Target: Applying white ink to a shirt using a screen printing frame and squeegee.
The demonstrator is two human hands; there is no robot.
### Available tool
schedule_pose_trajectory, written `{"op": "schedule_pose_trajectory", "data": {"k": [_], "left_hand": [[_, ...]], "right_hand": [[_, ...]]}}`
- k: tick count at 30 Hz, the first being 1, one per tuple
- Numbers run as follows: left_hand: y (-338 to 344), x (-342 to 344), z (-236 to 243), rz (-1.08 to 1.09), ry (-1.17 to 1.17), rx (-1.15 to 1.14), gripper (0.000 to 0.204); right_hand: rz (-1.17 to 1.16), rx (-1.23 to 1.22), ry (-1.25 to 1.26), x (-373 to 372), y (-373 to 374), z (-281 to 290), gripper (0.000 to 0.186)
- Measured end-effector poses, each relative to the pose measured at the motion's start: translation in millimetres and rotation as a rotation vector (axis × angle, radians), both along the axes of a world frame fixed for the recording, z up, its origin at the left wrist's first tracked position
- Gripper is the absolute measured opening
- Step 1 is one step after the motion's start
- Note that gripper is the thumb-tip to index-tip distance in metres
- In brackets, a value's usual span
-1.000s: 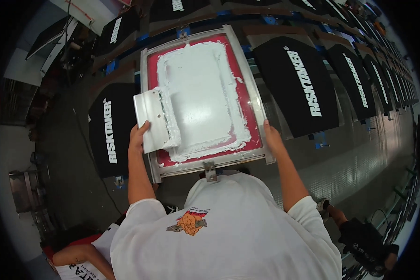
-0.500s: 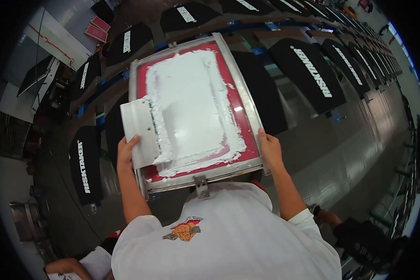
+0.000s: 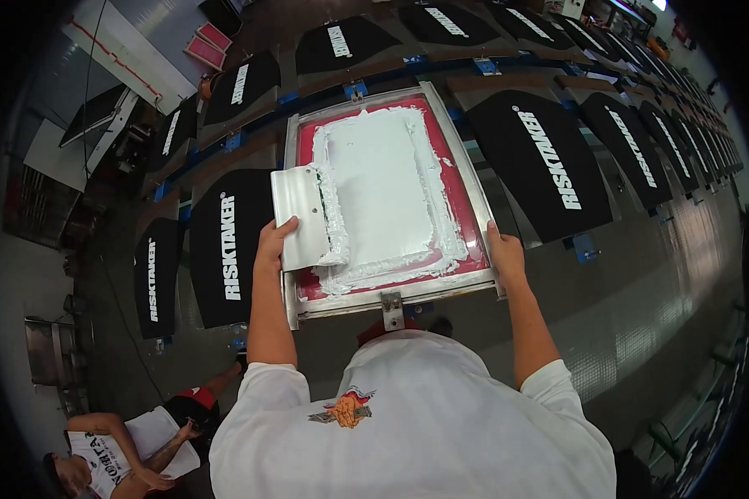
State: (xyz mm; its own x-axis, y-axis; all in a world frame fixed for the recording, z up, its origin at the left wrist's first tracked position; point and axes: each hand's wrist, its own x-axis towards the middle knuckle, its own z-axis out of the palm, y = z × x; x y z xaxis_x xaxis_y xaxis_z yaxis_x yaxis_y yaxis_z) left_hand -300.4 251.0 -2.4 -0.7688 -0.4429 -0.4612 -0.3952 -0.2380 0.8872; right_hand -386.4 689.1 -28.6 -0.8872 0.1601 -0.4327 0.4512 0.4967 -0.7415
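Observation:
A screen-printing frame (image 3: pixel 449 288) with silver metal rails and red mesh lies in front of me, tilted slightly. Thick white ink (image 3: pixel 383 183) covers the middle of its mesh, with ragged ridges round the edges. My left hand (image 3: pixel 273 243) is closed at the frame's left side, its thumb pressed on a wide metal squeegee (image 3: pixel 293 204). White ink coats the squeegee's right edge. My right hand (image 3: pixel 506 254) grips the frame's right rail, thumb on top; its fingers underneath are partly hidden. What lies beneath the frame is mostly covered.
Black panels with white lettering, such as one at left (image 3: pixel 229 249) and one at right (image 3: pixel 541 158), lie in long rows along a blue-fitted rail (image 3: pixel 262 125). Another person (image 3: pixel 129 453) sits at the lower left. Red frames (image 3: pixel 208 46) lean at the back left.
The frame has shifted right along the row, with both hands and the squeegee. It now covers the plain black panel's place, and the lettered panel to its left is uncovered. My grip looks unchanged.

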Motion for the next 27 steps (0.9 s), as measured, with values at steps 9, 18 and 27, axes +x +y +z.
{"op": "schedule_pose_trajectory", "data": {"k": [9,18,27], "left_hand": [[10.0,4.8,-39.0,0.067,0.013,0.015,0.039],[-3.2,-116.2,28.2,-0.335,-0.031,-0.543,0.044],[20.3,-260.0,-19.3,-0.678,0.243,-1.601,0.037]], "right_hand": [[0.055,-0.055,-0.044,-20.5,11.7,-53.8,0.072],[0.569,-0.065,-0.266,62.0,-16.2,19.9,0.042],[0.686,-0.223,-0.461,117.7,-75.2,-4.9,0.028]]}}
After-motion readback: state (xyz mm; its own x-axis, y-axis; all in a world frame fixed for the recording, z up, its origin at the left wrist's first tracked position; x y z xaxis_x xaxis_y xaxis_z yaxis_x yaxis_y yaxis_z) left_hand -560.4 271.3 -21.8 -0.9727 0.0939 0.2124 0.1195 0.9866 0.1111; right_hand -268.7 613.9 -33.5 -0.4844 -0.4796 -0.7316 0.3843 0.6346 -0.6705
